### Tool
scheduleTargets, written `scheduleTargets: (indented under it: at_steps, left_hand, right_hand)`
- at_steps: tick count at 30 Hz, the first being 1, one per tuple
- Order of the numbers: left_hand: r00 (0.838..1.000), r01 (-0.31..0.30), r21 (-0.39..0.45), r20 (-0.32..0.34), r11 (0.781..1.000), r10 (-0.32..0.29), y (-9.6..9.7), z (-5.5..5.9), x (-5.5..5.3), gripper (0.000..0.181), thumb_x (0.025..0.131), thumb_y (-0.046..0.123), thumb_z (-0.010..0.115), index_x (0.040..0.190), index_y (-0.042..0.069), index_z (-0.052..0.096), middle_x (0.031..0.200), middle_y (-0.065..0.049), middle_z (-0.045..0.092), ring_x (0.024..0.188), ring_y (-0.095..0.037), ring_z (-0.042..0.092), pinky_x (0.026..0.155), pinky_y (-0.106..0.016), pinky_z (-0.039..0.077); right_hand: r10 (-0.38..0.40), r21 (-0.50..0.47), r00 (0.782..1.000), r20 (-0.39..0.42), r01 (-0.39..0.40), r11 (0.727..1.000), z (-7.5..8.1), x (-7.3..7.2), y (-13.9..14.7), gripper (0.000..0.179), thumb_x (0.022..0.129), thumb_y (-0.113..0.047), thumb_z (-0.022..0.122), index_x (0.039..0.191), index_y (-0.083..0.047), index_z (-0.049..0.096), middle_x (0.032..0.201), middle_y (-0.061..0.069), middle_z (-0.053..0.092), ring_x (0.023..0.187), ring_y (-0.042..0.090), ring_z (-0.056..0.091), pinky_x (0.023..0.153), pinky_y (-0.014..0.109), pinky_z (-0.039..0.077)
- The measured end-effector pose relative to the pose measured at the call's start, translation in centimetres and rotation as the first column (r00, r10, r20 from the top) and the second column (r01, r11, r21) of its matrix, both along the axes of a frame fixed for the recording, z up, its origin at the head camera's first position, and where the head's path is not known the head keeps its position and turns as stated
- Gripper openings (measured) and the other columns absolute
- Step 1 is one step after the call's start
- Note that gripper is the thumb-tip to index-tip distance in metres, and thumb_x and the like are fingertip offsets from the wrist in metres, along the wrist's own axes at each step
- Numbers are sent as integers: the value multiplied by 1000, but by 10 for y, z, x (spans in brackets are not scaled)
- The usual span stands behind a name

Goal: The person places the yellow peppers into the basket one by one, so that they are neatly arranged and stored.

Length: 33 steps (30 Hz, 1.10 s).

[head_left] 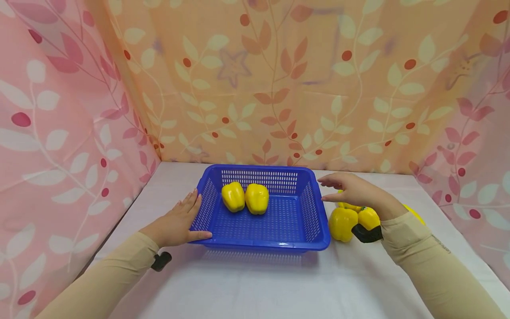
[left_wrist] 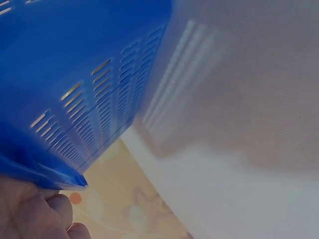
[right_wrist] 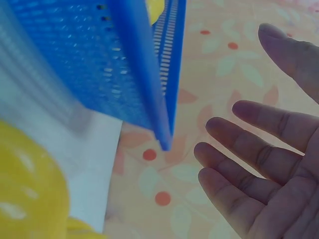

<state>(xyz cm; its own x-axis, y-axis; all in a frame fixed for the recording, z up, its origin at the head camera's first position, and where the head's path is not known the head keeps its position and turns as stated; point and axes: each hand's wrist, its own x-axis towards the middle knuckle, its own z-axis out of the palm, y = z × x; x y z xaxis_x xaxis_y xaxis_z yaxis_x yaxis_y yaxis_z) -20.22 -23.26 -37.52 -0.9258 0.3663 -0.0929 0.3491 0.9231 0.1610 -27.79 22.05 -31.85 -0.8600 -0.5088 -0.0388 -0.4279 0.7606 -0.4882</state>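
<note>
A blue plastic basket (head_left: 275, 226) with slotted sides stands on the table, two yellow bell peppers (head_left: 256, 199) side by side in its left half. My left hand (head_left: 177, 221) rests on the basket's left rim, fingers extended along it and thumb lying over the front left corner. In the left wrist view, that hand's fingers (left_wrist: 60, 209) show right at the rim. Just off the right rim, my right hand (head_left: 346, 188) holds nothing, its fingers spread apart from the thumb. A gap shows between its fingertips (right_wrist: 214, 124) and the basket in the right wrist view.
More yellow bell peppers (head_left: 343, 223) lie right of the basket, below my right hand and partly hidden by it and the sleeve. A white cloth covers the table (head_left: 255, 288). Leaf-patterned curtains (head_left: 271, 88) close off the back and both sides.
</note>
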Motion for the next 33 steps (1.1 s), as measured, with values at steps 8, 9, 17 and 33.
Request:
scheduleTargets:
  at_steps: [8,9,17,33]
  left_hand:
    - [1000,1,-9,2,1000,-1,-1,0,0,110,75,72,50,145,-3,8,152,-20,-3,139,-36,1,108,-54,10]
    - [1000,3,-9,0,1000,-3,-1,0,0,110,75,71,50,145,-3,8,152,-20,-2,138,-36,2,108,-54,11]
    - [1000,13,-2,-17,1000,-13,-2,0,0,108,76,69,52,144,-4,9,151,-21,-1,138,-37,2,108,-55,11]
    - [999,26,-8,-32,1000,-26,-1,0,-1,111,74,75,46,144,-4,11,151,-21,0,138,-37,4,108,-54,13]
  right_hand:
    - [-22,7,999,24,22,1000,-13,7,18,64,80,-48,65,129,-10,51,123,11,56,114,33,50,92,51,42]
    - [-23,7,999,24,23,1000,-15,7,20,63,80,-48,65,128,-10,51,122,11,57,113,34,50,92,51,42]
    - [-28,-14,999,24,28,999,-28,11,34,59,80,-42,67,126,-8,53,122,12,57,112,34,51,94,53,40]
    - [-113,-17,991,76,114,993,-50,18,60,63,78,-39,70,126,-2,52,123,19,55,112,40,49,92,55,40]
